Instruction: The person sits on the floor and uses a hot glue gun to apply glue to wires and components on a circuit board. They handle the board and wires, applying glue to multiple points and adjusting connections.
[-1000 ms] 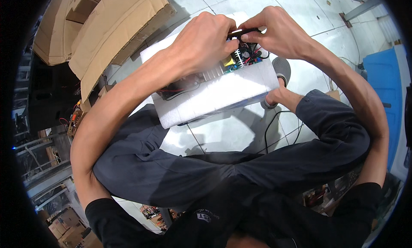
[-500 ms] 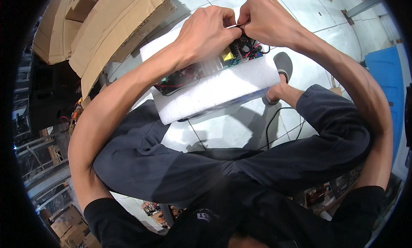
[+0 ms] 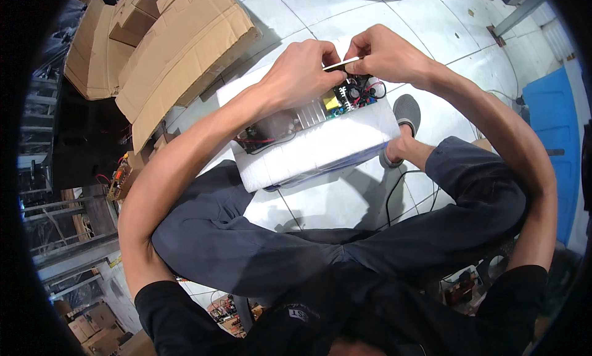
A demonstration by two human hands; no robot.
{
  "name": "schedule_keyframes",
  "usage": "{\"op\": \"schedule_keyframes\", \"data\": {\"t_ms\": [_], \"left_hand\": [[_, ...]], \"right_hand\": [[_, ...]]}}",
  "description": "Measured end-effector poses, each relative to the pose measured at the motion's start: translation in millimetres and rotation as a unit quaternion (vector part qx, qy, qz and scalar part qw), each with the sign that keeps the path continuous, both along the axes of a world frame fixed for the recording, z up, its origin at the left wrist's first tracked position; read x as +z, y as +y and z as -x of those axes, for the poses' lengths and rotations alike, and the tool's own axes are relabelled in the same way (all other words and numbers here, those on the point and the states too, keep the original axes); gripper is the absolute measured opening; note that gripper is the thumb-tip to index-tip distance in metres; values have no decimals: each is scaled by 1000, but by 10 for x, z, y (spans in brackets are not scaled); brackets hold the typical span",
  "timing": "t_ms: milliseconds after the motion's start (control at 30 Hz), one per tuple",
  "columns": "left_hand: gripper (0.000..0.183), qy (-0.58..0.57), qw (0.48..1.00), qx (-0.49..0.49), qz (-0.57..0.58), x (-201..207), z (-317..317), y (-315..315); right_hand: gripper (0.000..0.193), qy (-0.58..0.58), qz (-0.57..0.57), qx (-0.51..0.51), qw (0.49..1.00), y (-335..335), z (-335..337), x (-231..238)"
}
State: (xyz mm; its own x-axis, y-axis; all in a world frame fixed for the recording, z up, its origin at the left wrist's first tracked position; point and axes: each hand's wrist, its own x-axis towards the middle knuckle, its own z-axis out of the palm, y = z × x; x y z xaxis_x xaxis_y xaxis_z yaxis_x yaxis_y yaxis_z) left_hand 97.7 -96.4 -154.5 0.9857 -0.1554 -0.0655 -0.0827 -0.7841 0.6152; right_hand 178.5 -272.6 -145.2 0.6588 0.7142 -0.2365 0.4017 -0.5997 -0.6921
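Observation:
My left hand (image 3: pixel 302 71) and my right hand (image 3: pixel 392 57) meet above the far edge of an electronics assembly. Their thumbs and fingers pinch the two ends of a thin, flat strip (image 3: pixel 341 64) with a pale edge; its kind is not clear. Below them is a circuit board (image 3: pixel 357 96) with capacitors, coloured wires and a yellow block-shaped part (image 3: pixel 330 100). Beside it lies a ribbed metal heat sink (image 3: pixel 310 115), partly under my left hand. The assembly rests in a white foam block (image 3: pixel 320 147), whose far side is largely hidden by my left hand and forearm.
Open cardboard boxes (image 3: pixel 185 54) stand at the far left. A small wired board (image 3: pixel 120 177) lies below them. My shoe (image 3: pixel 407 112) is right of the foam, with a black cable (image 3: pixel 390 199) on the tiled floor. A blue panel (image 3: pixel 552 146) stands at the right.
The whole view has shifted, so the foam block and hands appear lower. The strip between my fingers now shows its pale edge, and my hands have turned slightly with it.

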Motion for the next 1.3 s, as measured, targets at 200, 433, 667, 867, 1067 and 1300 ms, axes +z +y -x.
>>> {"op": "schedule_keyframes", "data": {"t_ms": [200,433,667,867,1067,1300], "left_hand": [[33,50,998,3,30,28,4,54],[31,22,1000,2,9,17,-4,14],[33,12,1000,24,-2,-29,-7,17],[31,-8,999,48,-24,2,17,-35],[29,11,999,46,-18,93,-58,-108],[21,21,997,65,29,-53,-19,168]], "right_hand": [[18,58,3,1,998,-29,-14,47],[18,84,-9,-14,996,-33,-23,46],[16,81,-25,-6,996,-27,-34,30],[18,66,-27,29,997,-21,-83,19],[35,-94,-59,87,990,-397,-437,250],[41,-196,-34,-292,935,-2655,-377,-107]]}}
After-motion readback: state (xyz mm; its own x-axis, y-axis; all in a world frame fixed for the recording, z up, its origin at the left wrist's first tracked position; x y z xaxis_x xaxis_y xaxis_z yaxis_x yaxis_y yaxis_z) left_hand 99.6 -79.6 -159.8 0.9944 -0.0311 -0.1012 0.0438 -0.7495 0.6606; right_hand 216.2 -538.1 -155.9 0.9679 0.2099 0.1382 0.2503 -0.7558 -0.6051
